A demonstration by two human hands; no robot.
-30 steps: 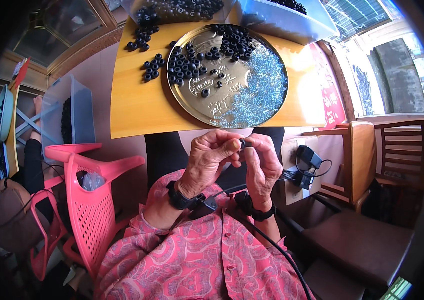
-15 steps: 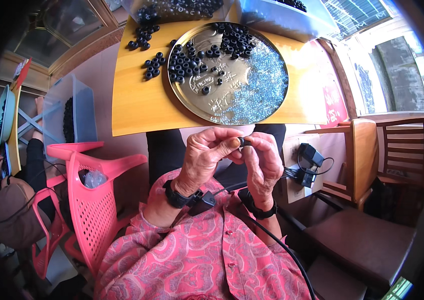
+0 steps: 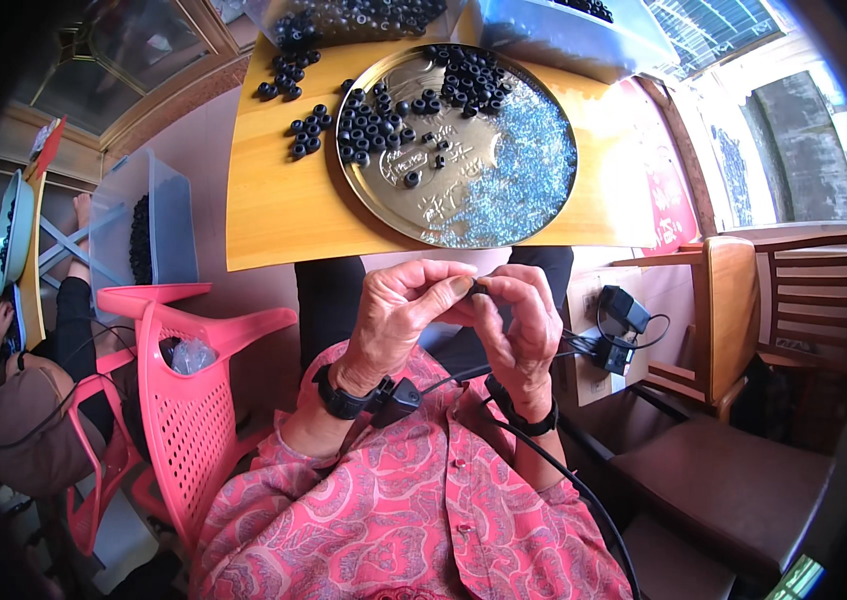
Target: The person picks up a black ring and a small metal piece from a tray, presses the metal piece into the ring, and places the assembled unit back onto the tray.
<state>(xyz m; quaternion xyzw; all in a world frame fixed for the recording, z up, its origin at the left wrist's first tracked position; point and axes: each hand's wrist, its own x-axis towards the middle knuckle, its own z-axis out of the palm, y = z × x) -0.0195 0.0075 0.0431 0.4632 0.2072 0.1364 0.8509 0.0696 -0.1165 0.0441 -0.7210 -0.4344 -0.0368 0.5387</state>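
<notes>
Above my lap, just off the table's near edge, my left hand [image 3: 396,318] and my right hand [image 3: 516,322] meet at the fingertips. Both pinch a small black part [image 3: 479,287], mostly covered by the thumbs and forefingers; its full shape is hidden. Beyond them a round metal tray [image 3: 372,205] rests on the table. On its left and far side lie many small black ring-shaped parts [image 3: 369,132]. Tiny clear bluish pieces [image 3: 524,170] are spread over the tray's right side.
More black rings [image 3: 306,130] lie on the yellow table [image 3: 274,215], left of the tray. Clear plastic bins [image 3: 574,45] stand behind it. A pink chair [image 3: 189,420] is at left, near another person [image 3: 34,420]. At right are a carton with black adapters [image 3: 624,310] and wooden chairs [image 3: 729,320].
Both hands have shifted slightly left and down. The black part now shows less between the fingertips. The tray and its contents look the same.
</notes>
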